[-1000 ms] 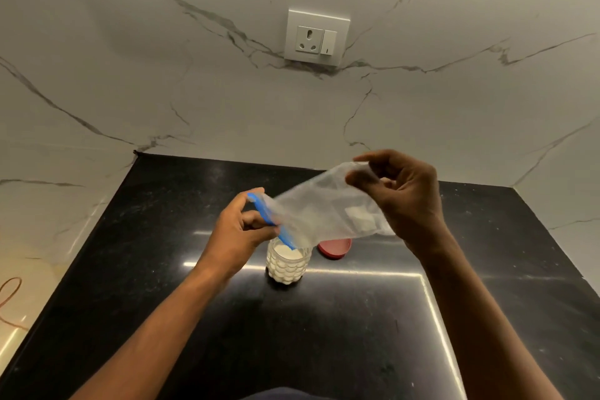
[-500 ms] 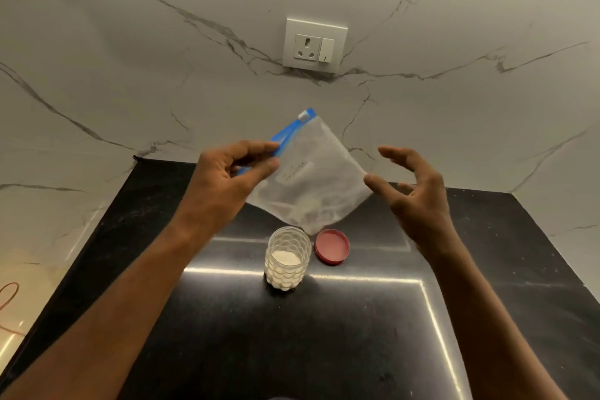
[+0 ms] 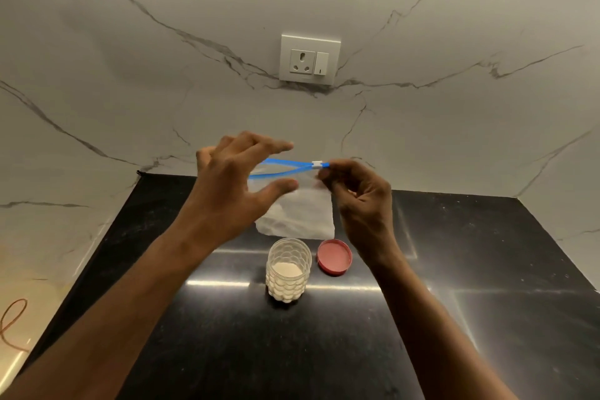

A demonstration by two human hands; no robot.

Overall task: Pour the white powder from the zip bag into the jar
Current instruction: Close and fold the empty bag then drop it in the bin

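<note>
A: Nearest, then: jar (image 3: 288, 269) upright on the black counter (image 3: 227, 351), lid off, white powder (image 3: 285, 269) filling most of it. Red lid (image 3: 334, 257) just right of the jar.

B: Hands?

A: Above and behind the jar. Right hand (image 3: 358, 201) pinches the zip bag (image 3: 302, 208) by the slider end. Left hand (image 3: 227, 185) is spread, fingers apart; whether it touches the bag I cannot tell.

B: Progress?

A: Bag hangs upright, mouth open, looks nearly empty. I judge pouring done.
</note>
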